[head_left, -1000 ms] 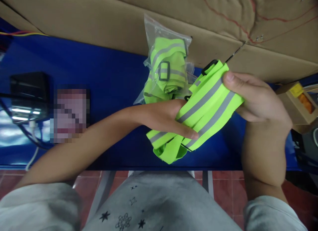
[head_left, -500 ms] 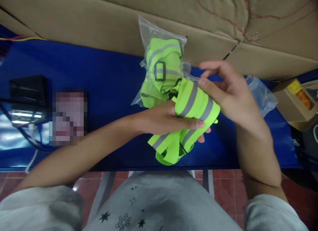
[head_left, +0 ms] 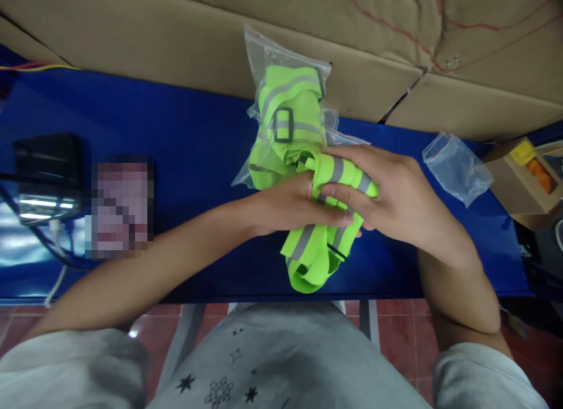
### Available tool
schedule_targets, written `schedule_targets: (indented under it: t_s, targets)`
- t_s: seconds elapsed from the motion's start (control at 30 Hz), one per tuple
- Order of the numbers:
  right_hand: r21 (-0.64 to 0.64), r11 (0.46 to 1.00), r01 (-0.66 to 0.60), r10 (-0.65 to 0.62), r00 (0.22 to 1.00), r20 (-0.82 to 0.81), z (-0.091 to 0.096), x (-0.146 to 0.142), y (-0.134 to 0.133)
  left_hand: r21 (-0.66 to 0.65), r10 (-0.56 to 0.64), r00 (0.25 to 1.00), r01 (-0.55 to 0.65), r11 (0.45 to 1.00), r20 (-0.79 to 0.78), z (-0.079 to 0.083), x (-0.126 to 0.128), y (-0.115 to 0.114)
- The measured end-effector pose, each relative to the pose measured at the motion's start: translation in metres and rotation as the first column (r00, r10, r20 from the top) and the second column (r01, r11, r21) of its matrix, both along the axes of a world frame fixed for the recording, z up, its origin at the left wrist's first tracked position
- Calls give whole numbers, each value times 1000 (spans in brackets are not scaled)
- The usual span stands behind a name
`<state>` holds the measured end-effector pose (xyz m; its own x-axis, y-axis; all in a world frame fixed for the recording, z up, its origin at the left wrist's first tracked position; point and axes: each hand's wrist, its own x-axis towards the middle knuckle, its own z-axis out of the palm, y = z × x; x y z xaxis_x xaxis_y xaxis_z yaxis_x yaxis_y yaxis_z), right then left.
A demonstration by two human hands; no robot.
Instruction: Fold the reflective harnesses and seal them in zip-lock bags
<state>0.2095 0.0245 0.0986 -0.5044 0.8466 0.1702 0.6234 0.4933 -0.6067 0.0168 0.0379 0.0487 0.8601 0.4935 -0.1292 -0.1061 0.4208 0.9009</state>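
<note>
A neon-yellow reflective strap (head_left: 308, 254) with grey stripes is bunched in folds between my two hands. My left hand (head_left: 292, 207) grips it from the left, thumb on top and fingers mostly hidden beneath. From the right, my right hand (head_left: 387, 195) is closed over the upper folds, thumb pressed on the front. A dark slider shows on the loops hanging below. Just beyond my hands lies a clear zip bag (head_left: 270, 48) holding more folded neon strap (head_left: 297, 98) with a black buckle (head_left: 284, 125).
Blue covering (head_left: 197, 139) spreads over the table, with a cardboard wall (head_left: 185, 40) behind it. On the right lie an empty clear bag (head_left: 460, 169) and a small cardboard box (head_left: 523, 174). A black device (head_left: 48, 174) with cables and a blurred-out object (head_left: 121, 204) are at left.
My right hand has come down and left from beside the strap and closed on it. The upper folds have been pressed over, and the hanging loops have shifted slightly right.
</note>
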Motion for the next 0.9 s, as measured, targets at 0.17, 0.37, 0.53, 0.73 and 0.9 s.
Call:
schedule_targets:
  t_s: [0.17, 0.37, 0.53, 0.73, 0.9]
  targets:
    - [-44, 973, 225, -228, 969, -92, 23, 3, -10, -161, -222, 975, 220, 962, 11, 8, -3, -1]
    - [-224, 921, 318, -368, 899, -237, 34, 0, -14, 205, -4, 987, 38, 978, -162, 10, -6, -1]
    - [-563, 820, 103, -391, 820, -419, 17, 5, 2, 324, 29, 994, 8, 946, -107, 7, -5, 1]
    - [-660, 751, 17, -459, 732, -504, 4, 10, 17, 92, -116, 988, 125, 988, -99, 10, -6, -1]
    - [-534, 837, 121, -472, 654, -591, 7, 12, 23, 222, -18, 999, 29, 975, -50, 13, -5, 0]
